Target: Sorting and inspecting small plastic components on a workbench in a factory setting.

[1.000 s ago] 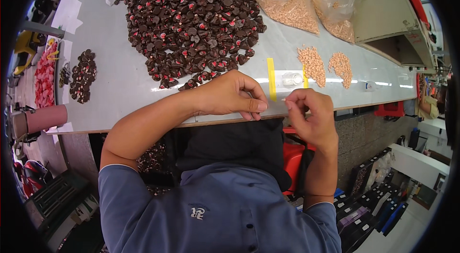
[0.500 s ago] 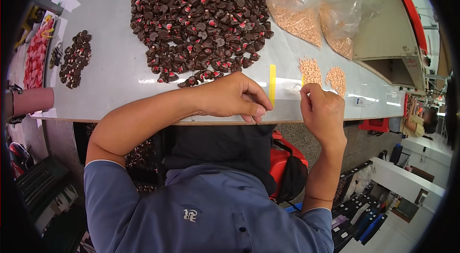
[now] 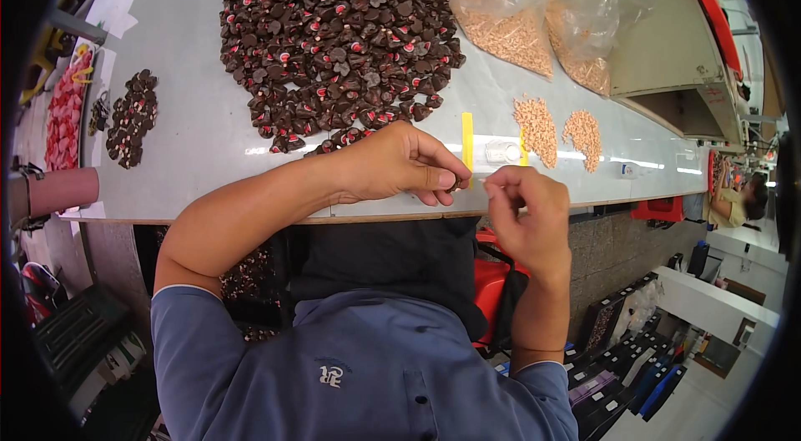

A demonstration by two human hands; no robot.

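Near the table's front edge, my left hand (image 3: 400,167) pinches a small dark brown piece (image 3: 455,184) between thumb and fingers, and only a bit of it shows. Just right of it, my right hand (image 3: 536,206) is closed in a pinch, its fingertips close to the left ones. What those fingertips hold is too small to make out. Behind the hands lies a small whitish, clear container (image 3: 501,151) between two yellow strips. A large heap of dark brown pieces (image 3: 334,40), many with red and white parts, spreads beyond my left hand.
Two small piles of beige bits (image 3: 536,131) lie right of the container. Beyond them stand clear plastic bags (image 3: 509,32) of the same bits and a grey-green box (image 3: 667,40). At far left are a smaller dark cluster (image 3: 132,117) and a pink cylinder (image 3: 65,190).
My right hand has moved left, from beside the container to near my left fingertips. The left hand stays almost in place, and the dark piece in it now shows. The view has shifted slightly.
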